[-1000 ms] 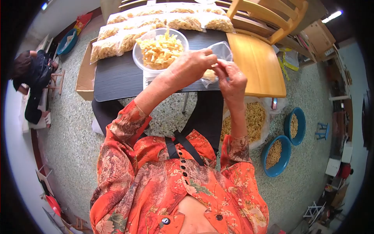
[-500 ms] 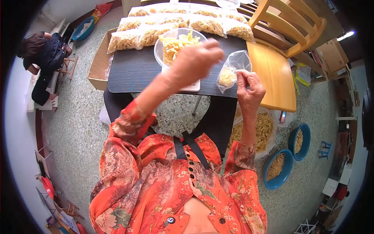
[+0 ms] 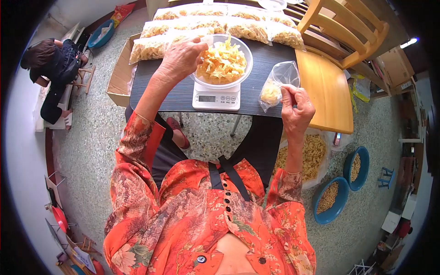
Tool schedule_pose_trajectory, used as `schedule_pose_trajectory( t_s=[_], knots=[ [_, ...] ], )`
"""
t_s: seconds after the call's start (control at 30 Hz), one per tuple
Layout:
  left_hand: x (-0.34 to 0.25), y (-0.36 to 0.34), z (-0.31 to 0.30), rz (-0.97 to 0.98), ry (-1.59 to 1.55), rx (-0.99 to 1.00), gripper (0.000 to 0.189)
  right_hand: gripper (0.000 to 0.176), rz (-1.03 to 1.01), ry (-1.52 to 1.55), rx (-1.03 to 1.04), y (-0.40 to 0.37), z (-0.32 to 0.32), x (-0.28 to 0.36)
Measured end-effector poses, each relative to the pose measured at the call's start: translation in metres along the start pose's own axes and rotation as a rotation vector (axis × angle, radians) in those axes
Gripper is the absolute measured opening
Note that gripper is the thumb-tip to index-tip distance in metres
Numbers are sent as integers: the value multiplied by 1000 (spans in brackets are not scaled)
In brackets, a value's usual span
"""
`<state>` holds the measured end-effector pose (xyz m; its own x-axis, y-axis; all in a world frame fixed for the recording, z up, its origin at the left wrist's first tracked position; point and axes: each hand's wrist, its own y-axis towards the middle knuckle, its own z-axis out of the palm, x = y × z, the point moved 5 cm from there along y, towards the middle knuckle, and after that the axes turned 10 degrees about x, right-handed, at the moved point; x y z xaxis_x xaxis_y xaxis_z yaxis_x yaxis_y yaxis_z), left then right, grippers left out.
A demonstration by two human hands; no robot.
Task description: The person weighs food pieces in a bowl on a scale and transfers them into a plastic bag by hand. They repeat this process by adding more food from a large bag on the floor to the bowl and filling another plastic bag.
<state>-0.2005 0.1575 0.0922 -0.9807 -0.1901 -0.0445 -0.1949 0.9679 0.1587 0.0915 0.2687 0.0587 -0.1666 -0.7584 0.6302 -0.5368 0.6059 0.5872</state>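
The table's [image 3: 266,57] dark top shows in a strip between the bowl [image 3: 248,60] and the bag [image 3: 280,75], so the two stand apart; another patch of it shows left of the scale [image 3: 216,101]. The scale sits close to the front edge, with the bowl of chips [image 3: 221,62] on top of it, and the bag's lower corner lies near that same edge. A wooden seat [image 3: 327,94] bounds the table's right side, filled packs [image 3: 247,31] crowd the far side, and a carton [image 3: 120,75] stands on the left. Beyond the front edge, speckled floor [image 3: 206,142] shows between the person's legs. The left hand [image 3: 182,58] is at the bowl's left rim, its fingers curled in and close together; whether it grips the rim, a chip or nothing, I cannot tell. The right hand [image 3: 297,109] has thumb and forefinger pressed together on the right edge of the bag, the other fingers folded. The bag leans open-topped on the table, with some pale pieces [image 3: 270,94] low inside.
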Motion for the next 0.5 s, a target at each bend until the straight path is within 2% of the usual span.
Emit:
schedule_pose_trajectory(
  t_s=[0.1,0.17,0.27,0.4,0.47,0.5],
  knots=[
    [4,3,4,69,-71,-10,18,9,2,11,10,1,1,-3],
    [3,1,-1,101,-142,-86,12,9,4,30,14,1,4,-5],
    [-4,-2,-13,83,-144,-157,6,9,1,62,18,1,6,-3],
    [0,-1,-26,124,-207,-297,9,9,-3,47,28,2,7,-2],
    [17,1,-21,-88,-699,-219,8,10,16,67,19,1,7,-1],
    [20,3,-20,-84,-697,-220,8,10,36,87,11,1,7,-1]
  ],
)
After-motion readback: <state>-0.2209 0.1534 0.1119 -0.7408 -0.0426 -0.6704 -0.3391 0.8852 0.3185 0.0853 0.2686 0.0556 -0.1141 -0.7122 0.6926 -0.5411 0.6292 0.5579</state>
